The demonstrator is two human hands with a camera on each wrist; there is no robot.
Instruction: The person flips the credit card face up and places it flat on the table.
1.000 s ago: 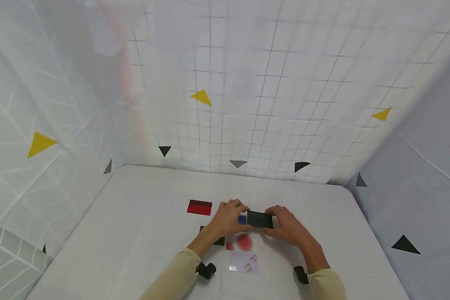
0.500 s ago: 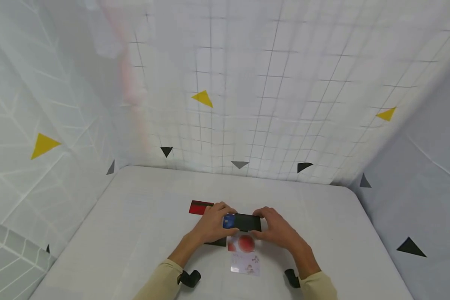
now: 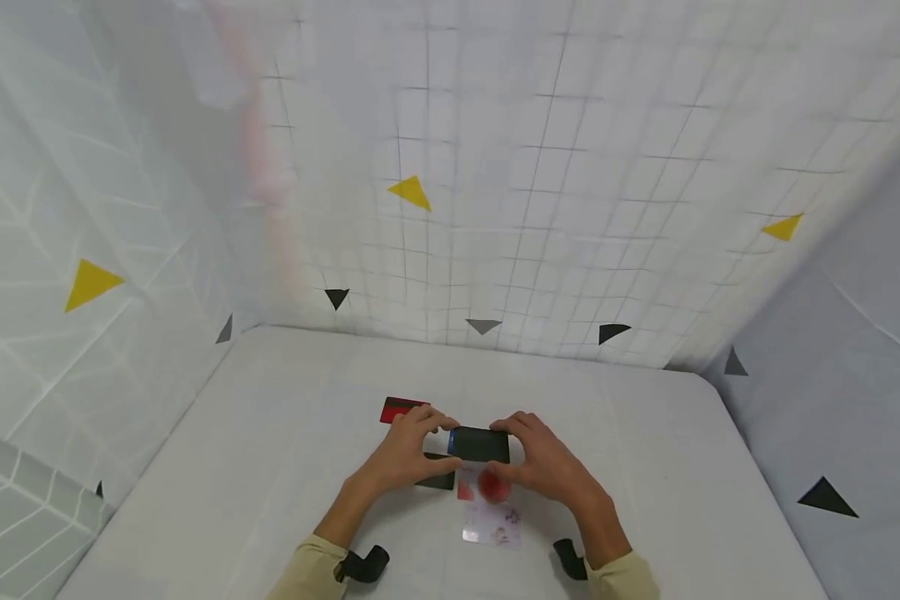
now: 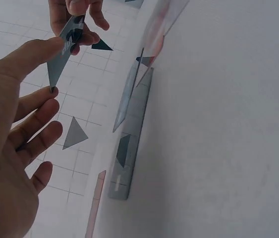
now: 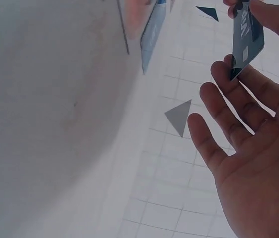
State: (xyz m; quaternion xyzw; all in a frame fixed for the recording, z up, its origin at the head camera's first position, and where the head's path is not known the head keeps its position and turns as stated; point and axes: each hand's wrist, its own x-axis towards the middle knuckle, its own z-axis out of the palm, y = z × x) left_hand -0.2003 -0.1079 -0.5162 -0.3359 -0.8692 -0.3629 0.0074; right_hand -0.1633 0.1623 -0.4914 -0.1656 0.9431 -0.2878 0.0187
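Both hands hold a dark card [image 3: 482, 445] and a blue card [image 3: 452, 439] stacked together above the table. Only a thin blue strip shows at the dark card's left edge. My left hand [image 3: 401, 448] pinches the left end between thumb and fingertips, and my right hand [image 3: 543, 457] pinches the right end. From below, the left wrist view shows the stack as a thin slanted card [image 4: 59, 64], with my left thumb on one edge. In the right wrist view, the card's underside [image 5: 246, 47] carries pale lettering, and my other right fingers spread below it.
Behind my left hand lies a red card [image 3: 396, 407], partly covered. A flat black piece [image 3: 438, 481] sits under my left thumb. Nearer are a card with a red circle [image 3: 492, 486] and a pale pink card [image 3: 491, 527]. White sheets enclose the white table [image 3: 307, 392].
The blue card, with its chip showing half a second ago, has slid almost wholly behind the dark card. My right hand has moved left with the dark card, closer to my left hand.
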